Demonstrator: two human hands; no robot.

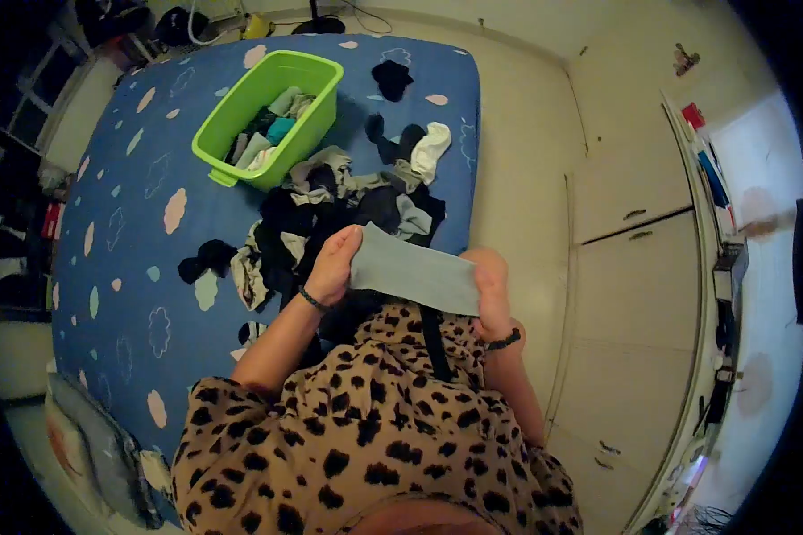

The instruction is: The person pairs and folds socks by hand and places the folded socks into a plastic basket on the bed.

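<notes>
A tan top (366,446) is worn here, splashed all over with black, leopard-like blotches! Beyond its left sleeve (219,419), a dark bracelet (314,300) is sported; beyond its right sleeve (540,473), a dark, beaded-looking band (503,341) is worn.

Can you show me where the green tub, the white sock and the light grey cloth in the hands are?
Green tub (305,74): head view, inside of its far wall.
White sock (430,152): head view, middle of the sock.
Light grey cloth (413,270): head view, middle of its stretched face.
</notes>
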